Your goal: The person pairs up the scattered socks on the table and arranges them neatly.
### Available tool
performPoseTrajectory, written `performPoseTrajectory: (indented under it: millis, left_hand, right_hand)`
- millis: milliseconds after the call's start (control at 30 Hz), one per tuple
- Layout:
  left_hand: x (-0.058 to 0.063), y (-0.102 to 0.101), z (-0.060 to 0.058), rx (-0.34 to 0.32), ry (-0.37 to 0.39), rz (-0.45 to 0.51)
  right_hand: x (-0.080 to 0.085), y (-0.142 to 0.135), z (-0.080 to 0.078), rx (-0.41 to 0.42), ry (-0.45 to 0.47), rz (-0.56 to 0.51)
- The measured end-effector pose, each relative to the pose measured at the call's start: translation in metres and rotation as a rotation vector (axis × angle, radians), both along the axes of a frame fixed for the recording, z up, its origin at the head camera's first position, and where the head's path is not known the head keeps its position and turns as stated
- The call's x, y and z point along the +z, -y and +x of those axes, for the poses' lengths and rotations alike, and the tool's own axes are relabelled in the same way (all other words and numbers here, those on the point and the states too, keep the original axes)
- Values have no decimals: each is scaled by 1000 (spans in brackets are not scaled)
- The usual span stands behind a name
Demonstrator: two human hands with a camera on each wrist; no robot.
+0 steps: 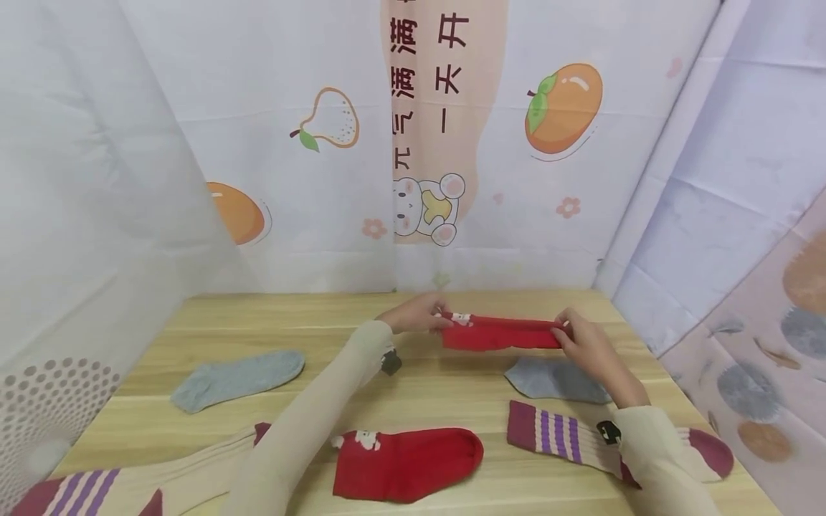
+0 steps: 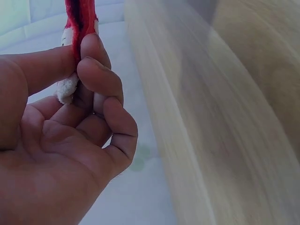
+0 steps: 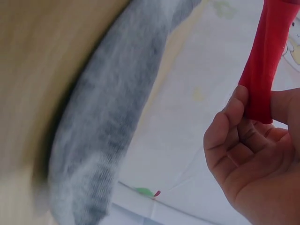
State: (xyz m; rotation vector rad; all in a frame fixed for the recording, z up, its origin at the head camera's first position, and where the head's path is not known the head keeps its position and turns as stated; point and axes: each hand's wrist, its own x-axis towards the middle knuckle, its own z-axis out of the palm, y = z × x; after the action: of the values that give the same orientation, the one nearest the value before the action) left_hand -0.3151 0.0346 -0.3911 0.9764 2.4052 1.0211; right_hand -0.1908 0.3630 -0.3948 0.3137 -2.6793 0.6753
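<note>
A red sock (image 1: 503, 334) with a white figure near its cuff is stretched between the two hands, above the far part of the table. The left hand (image 1: 418, 314) pinches its cuff end between thumb and fingers; a white fluffy tuft (image 2: 68, 88) shows beside the fingertips in the left wrist view. At the other end, the right hand (image 1: 584, 342) pinches the toe, which the right wrist view shows as a narrow red strip (image 3: 265, 61). Below the right hand lies a grey sock (image 1: 548, 378). Another red sock (image 1: 413, 462) with a white figure lies flat nearer the front.
On the left lie a second grey sock (image 1: 239, 378) and a cream sock with purple stripes (image 1: 187, 473), partly behind the left sleeve. A matching striped sock (image 1: 561, 436) runs beneath the right sleeve. Printed white curtains (image 1: 323, 208) stand around the wooden table (image 1: 445, 401).
</note>
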Motion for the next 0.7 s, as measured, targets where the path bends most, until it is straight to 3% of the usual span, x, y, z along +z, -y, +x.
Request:
performPoseTrajectory:
  millis: [433, 700]
  left_hand:
    - [-5, 32, 14, 47, -9, 7]
    - [-19, 54, 26, 54, -18, 28]
  right_hand:
    - [4, 25, 5, 48, 48, -3]
    - [3, 38, 6, 126, 58, 11]
